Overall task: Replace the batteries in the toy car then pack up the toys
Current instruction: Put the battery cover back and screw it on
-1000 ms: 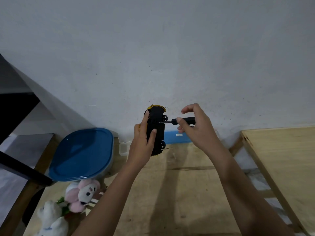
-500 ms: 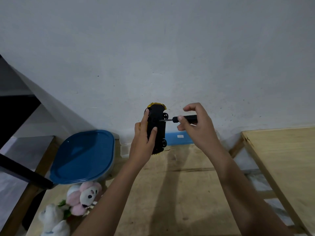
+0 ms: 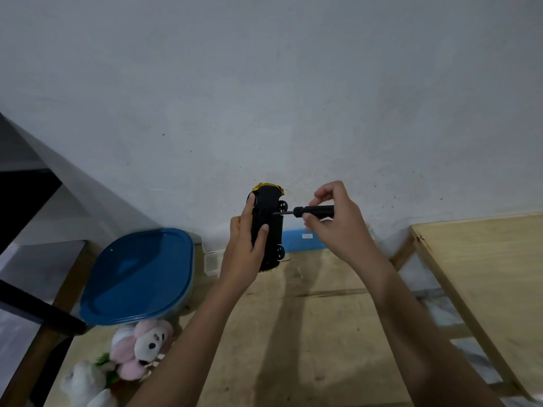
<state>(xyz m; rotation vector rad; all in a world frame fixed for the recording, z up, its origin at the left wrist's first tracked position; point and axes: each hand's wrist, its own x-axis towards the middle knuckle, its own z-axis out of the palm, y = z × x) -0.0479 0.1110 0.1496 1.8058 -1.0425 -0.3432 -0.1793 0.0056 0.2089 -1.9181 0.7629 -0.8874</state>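
My left hand (image 3: pixel 244 251) grips a yellow toy car (image 3: pixel 269 221), held upright in the air with its black underside facing me and its wheels on the right. My right hand (image 3: pixel 338 224) pinches a small black screwdriver (image 3: pixel 311 212) held level, its metal tip touching the car's underside near the upper wheel. Soft toys lie on the table at lower left: a pink and white plush (image 3: pixel 141 345) and a white plush (image 3: pixel 85 386).
A container with a blue lid (image 3: pixel 138 277) stands on the wooden table (image 3: pixel 308 333) to the left. A blue flat object (image 3: pixel 302 240) lies against the white wall. A second wooden table (image 3: pixel 484 274) stands to the right across a gap. A dark bar (image 3: pixel 38 309) crosses the left edge.
My right hand's fingers have shifted on the screwdriver handle, the index finger lifting higher. The car and left hand have stayed in place.
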